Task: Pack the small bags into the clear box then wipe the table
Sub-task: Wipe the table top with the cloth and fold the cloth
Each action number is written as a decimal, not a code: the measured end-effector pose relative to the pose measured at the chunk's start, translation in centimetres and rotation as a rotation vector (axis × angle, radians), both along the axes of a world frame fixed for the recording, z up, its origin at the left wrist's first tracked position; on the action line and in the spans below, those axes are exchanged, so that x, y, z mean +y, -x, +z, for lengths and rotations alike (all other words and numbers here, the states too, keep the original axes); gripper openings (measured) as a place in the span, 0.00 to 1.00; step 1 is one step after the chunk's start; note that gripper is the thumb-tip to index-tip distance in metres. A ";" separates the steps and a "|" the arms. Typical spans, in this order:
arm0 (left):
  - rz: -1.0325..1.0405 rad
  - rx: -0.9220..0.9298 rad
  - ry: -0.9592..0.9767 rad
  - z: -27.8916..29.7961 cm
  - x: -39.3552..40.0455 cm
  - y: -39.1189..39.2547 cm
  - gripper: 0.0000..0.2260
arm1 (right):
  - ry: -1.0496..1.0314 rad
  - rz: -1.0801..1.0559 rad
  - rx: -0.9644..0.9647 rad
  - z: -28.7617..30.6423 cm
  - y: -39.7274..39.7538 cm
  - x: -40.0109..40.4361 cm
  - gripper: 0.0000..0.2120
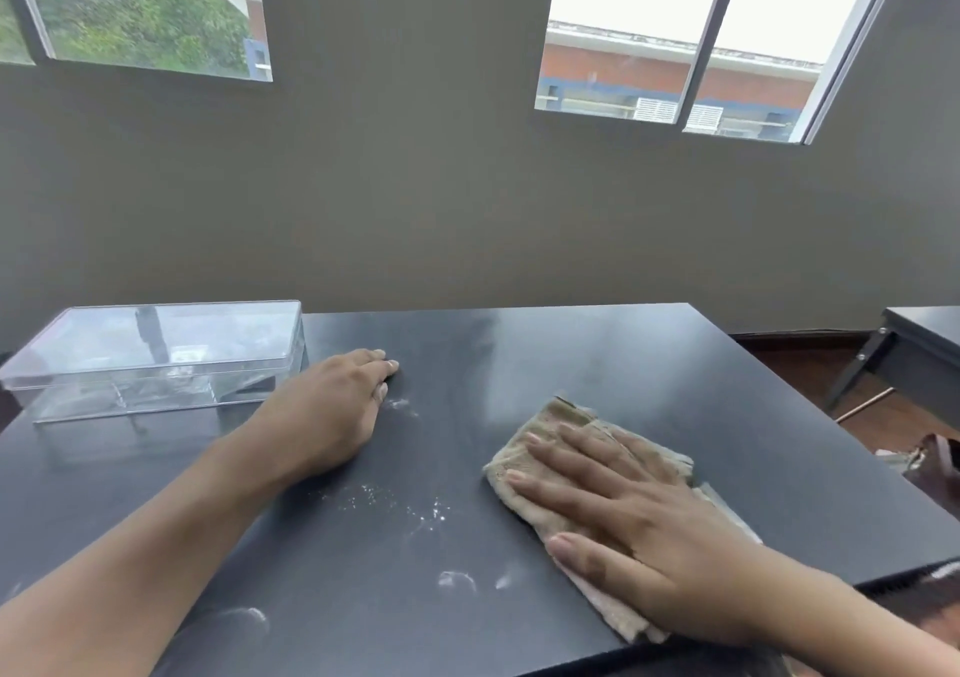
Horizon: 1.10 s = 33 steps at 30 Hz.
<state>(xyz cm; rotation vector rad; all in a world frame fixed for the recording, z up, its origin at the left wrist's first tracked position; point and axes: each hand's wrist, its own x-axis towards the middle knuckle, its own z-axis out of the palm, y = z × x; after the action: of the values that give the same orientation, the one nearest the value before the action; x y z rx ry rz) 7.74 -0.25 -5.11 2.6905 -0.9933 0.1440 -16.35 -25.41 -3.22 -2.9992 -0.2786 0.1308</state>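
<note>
Grey wall (pixel 415 208) and two windows back a black table (pixel 597 364) that fills the lower part of the view. Toward the table's right front edge lies a beige cloth (pixel 558 429), folded into a rough rectangle, its weave coarse, its edges uneven, one corner reaching the table's front edge. The right hand (pixel 639 525) lies flat on top of the cloth, palm down, fingers spread and extended, thumb out to the side, pressing the cloth against the surface. White powdery specks and smears (pixel 410 510) mark the dark tabletop to the left of the cloth, between the two hands and nearer the front edge. The left hand (pixel 332 406) rests on the table near its middle, palm down, fingers held loosely together and slightly curled, gripping nothing. Just beside that hand, at the table's back left corner, stands the clear box (pixel 156 359): a transparent rectangular container with its lid seated on top, reflections crossing the lid. Its contents cannot be made out through the glare. A second dark table (pixel 919 343) stands well apart at the right margin.
</note>
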 end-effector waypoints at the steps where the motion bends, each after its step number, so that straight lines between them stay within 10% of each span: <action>1: 0.002 -0.005 -0.009 0.0 -0.1 0.1 0.20 | 0.004 -0.043 -0.006 0.0 0.8 -1.6 0.24; 9: 0.019 -0.012 -0.028 0.6 -1.1 0.7 0.20 | 0.069 -0.536 0.016 -0.8 -9.9 -13.5 0.26; 15: -0.011 0.007 0.008 0.6 -0.7 0.3 0.19 | 0.098 -0.437 0.054 -0.5 -18.7 -5.4 0.31; 25: -0.030 0.008 0.035 0.2 -0.5 0.2 0.19 | 0.018 -0.033 -0.047 -0.9 -1.7 2.3 0.26; 33: -0.023 0.051 0.012 0.2 -0.4 0.8 0.19 | 0.021 -0.551 -0.017 -0.6 -3.9 -11.1 0.31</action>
<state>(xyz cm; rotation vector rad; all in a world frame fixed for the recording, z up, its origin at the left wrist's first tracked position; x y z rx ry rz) 6.96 -0.69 -4.95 2.6567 -1.0049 0.0768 -12.48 -36.53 -3.82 -2.9673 0.5475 0.0517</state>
